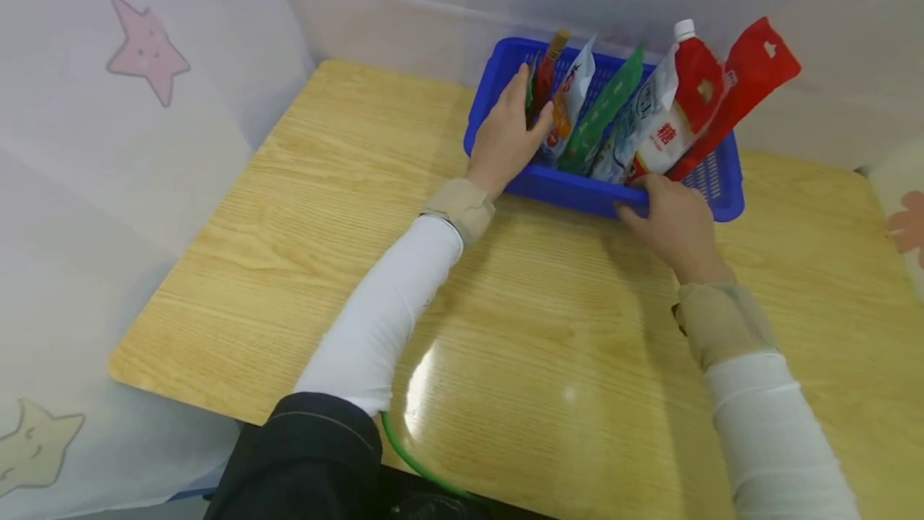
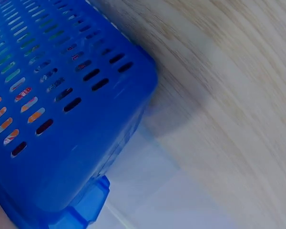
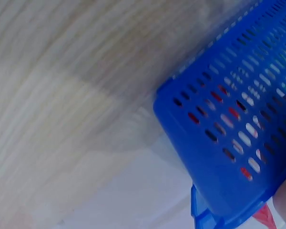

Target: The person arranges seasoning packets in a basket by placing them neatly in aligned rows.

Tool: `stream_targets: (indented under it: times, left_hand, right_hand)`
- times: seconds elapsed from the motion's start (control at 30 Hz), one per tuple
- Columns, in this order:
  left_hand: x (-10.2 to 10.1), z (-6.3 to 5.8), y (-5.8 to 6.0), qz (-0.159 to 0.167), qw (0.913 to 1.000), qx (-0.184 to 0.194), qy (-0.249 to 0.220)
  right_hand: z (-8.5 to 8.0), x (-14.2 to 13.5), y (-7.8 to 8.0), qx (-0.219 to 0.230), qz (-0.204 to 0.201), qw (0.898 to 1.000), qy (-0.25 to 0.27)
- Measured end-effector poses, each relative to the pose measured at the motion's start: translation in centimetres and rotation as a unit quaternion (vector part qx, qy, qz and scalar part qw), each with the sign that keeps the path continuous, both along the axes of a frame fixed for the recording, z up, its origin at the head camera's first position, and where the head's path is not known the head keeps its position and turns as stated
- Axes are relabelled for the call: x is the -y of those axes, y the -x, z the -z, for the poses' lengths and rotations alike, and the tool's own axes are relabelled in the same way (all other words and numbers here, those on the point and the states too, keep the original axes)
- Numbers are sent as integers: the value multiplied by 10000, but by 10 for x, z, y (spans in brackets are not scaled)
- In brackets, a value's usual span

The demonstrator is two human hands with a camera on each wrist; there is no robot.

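Note:
A blue plastic basket (image 1: pixel 577 192) with slotted walls stands at the back of the table, full of upright packets. My left hand (image 1: pixel 505 135) reaches over its front left rim, index finger and thumb spread around the leftmost packets; firm contact cannot be made out. Near it are a red-brown packet (image 1: pixel 546 75) and a white-and-orange packet (image 1: pixel 573 95). My right hand (image 1: pixel 674 219) grips the front rim towards the right, thumb outside, fingertips hidden inside. Behind that hand lean a green packet (image 1: pixel 606 115), a red-and-white spouted pouch (image 1: pixel 667 135) with a white cap and a red bag (image 1: pixel 758 75).
The light wooden table (image 1: pixel 289 263) spreads in front of and beside the basket. Pale curtain-like sheets (image 1: pixel 404 22) hang right behind the basket and along the left side. A green cable (image 1: pixel 411 460) runs at the table's near edge by the left sleeve.

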State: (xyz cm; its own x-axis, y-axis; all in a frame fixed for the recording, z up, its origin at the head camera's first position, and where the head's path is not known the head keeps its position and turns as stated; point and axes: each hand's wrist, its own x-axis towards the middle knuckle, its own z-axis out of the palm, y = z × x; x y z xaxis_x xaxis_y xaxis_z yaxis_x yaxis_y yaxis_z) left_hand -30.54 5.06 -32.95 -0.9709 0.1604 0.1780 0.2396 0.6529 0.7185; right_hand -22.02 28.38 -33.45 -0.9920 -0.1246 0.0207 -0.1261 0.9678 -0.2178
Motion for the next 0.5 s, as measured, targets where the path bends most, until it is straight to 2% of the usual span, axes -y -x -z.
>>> stream_targets:
  times: [0.13,0.2,0.27,0.3,0.4,0.47,0.5]
  left_hand:
    - [8,1,0,181,9983,-29,557]
    - [18,4,2,267,9969,-65,738]
    - [32,8,5,210,9958,-289,848]
    - [41,11,7,115,9947,-422,927]
    - [70,24,15,-385,9899,-756,1134]
    - [87,33,18,-700,9870,-679,1276]
    - [93,37,19,-786,9865,-538,1335]
  right_hand:
    - [-5,-6,-1,311,-125,9977,582]
    - [-7,-12,-3,91,-123,9954,946]
    - [-8,-20,-6,-596,-56,9915,1157]
    - [-6,-26,-8,-1133,17,9866,1177]
    - [3,-49,-11,-2558,490,9592,1099]
    - [11,-73,-13,-3043,824,9436,1012]
    - [14,-86,-15,-3106,969,9405,978]
